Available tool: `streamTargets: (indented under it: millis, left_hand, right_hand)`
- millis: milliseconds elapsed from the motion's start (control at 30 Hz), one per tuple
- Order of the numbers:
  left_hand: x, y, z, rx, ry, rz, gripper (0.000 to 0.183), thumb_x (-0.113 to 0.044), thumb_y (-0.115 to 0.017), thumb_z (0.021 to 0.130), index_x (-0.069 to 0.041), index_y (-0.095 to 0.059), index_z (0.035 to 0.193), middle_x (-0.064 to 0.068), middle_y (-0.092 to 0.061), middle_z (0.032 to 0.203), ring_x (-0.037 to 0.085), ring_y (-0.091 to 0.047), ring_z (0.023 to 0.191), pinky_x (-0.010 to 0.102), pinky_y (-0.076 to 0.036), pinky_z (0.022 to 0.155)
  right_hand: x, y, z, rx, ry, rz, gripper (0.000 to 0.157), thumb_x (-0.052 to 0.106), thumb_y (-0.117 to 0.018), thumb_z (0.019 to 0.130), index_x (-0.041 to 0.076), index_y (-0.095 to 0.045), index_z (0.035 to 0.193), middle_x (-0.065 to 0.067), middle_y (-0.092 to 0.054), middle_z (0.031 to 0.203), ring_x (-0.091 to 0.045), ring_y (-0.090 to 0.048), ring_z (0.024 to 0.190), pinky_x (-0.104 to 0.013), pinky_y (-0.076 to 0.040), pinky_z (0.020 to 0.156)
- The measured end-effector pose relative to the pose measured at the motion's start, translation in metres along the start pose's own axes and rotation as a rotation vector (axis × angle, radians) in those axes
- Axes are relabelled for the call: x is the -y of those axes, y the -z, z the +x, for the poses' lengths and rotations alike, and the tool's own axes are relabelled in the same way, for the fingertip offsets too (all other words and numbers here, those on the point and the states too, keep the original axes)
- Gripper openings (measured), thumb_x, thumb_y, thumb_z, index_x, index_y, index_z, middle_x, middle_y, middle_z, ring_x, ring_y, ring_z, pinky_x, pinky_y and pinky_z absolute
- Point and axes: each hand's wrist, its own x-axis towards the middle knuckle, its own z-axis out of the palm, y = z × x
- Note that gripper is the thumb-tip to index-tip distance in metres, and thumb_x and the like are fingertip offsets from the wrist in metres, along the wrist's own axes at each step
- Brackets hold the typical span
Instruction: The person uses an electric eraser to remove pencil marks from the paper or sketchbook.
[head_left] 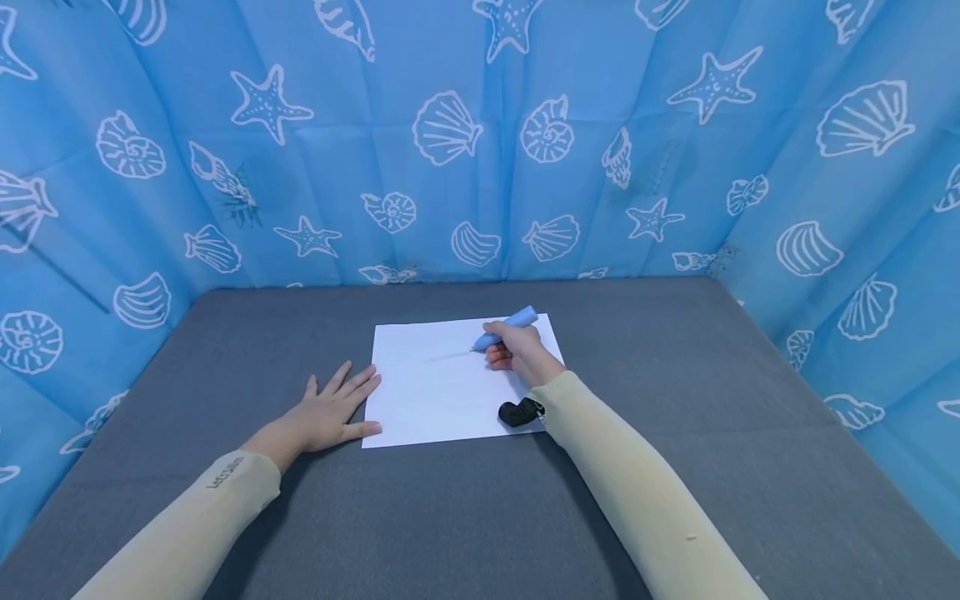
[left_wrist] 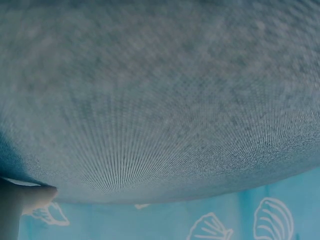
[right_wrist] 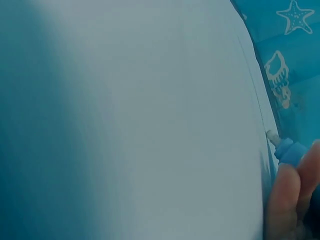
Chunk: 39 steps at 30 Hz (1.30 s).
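Observation:
A white sheet of paper (head_left: 427, 392) lies on the grey cloth-covered table. My right hand (head_left: 521, 346) pinches a thick light-blue pen (head_left: 522, 317) over the sheet's upper right, its tip at the paper and its back end tilted up to the right. From the tip a faint thin line runs leftward across the sheet. The right wrist view shows the pen's pale tip (right_wrist: 272, 135) by that line, with fingers (right_wrist: 283, 200) around its blue front. My left hand (head_left: 330, 412) lies flat with fingers spread, fingertips at the paper's left edge. Only its thumb (left_wrist: 40, 196) shows in the left wrist view.
Grey cloth (head_left: 450, 517) covers the table around the paper. A blue curtain (head_left: 480, 200) printed with white shells and starfish hangs behind and along both sides. A black wrist-worn device (head_left: 517, 413) sits under the right cuff, over the sheet's lower right corner.

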Motion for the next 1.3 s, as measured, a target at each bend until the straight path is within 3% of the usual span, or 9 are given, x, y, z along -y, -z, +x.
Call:
streamTargets:
  millis: [833,1100,1300]
  left_hand:
    - [-0.001,0.000,-0.001,-0.012,-0.005,0.007,0.094,-0.074,-0.044,0.087,-0.015,-0.020,0.156,0.008,-0.014,0.162,0.042,0.001,0.146,0.076,0.004,0.102]
    - [-0.008,0.006,-0.006,-0.005,-0.015,-0.003,0.091,-0.070,-0.046,0.090,-0.013,-0.020,0.156,0.011,-0.014,0.162,0.044,0.001,0.145,0.077,0.004,0.101]
    - [-0.014,0.012,-0.010,-0.010,-0.019,-0.011,0.087,-0.063,-0.050,0.092,-0.010,-0.023,0.155,0.011,-0.016,0.161,0.045,-0.002,0.145,0.077,0.002,0.101]
  right_hand:
    - [0.000,0.000,-0.003,0.022,0.009,-0.009,0.025,0.023,-0.067,0.093,-0.001,-0.062,0.097,-0.006,-0.057,0.065,-0.011,-0.052,0.050,-0.024,-0.051,0.051]
    - [0.003,0.002,0.000,0.056,-0.032,0.047,0.032,0.031,-0.066,0.094,0.000,-0.060,0.094,-0.006,-0.055,0.067,-0.012,-0.051,0.053,-0.024,-0.050,0.051]
    - [0.002,0.001,0.003,0.045,-0.042,0.064,0.026,0.025,-0.066,0.094,0.000,-0.061,0.091,-0.007,-0.058,0.065,-0.012,-0.054,0.051,-0.023,-0.050,0.049]
